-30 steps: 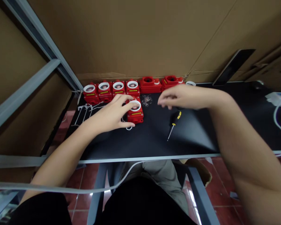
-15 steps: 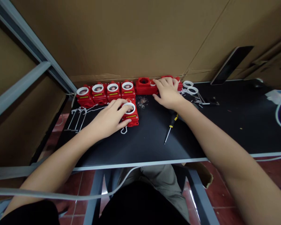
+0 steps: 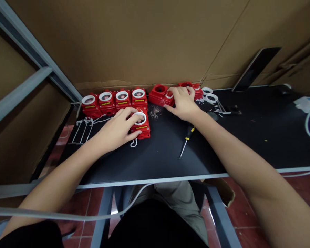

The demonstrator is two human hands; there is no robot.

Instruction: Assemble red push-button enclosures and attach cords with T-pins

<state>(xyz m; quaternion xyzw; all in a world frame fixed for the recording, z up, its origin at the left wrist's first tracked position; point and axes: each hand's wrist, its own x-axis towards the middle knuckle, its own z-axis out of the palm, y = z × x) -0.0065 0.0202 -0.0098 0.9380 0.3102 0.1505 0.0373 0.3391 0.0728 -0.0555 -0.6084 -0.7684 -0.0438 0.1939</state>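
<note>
My left hand (image 3: 119,129) is closed around the left side of a red box with a white ring (image 3: 144,132), its fingertips at the ring. This box lies in front of a row of red boxes with white rings (image 3: 105,104). Farther right, my right hand (image 3: 184,103) has its fingers on the right end of a red box without a large white ring (image 3: 157,98), which sits tilted by the cardboard wall. Another red box (image 3: 198,93) stands just behind that hand. A screwdriver (image 3: 188,137) with a black and yellow handle lies below my right hand.
White rings (image 3: 212,98) and thin rods (image 3: 223,109) lie right of the boxes. Light debris (image 3: 155,112) is scattered mid-table. White cords with metal rods (image 3: 84,132) lie at the left. A dark phone-like slab (image 3: 257,69) leans on the cardboard wall (image 3: 144,41).
The red box at my right hand has turned, its right end coming toward me. My right hand has shifted slightly left with it. My left hand still holds its box.
</note>
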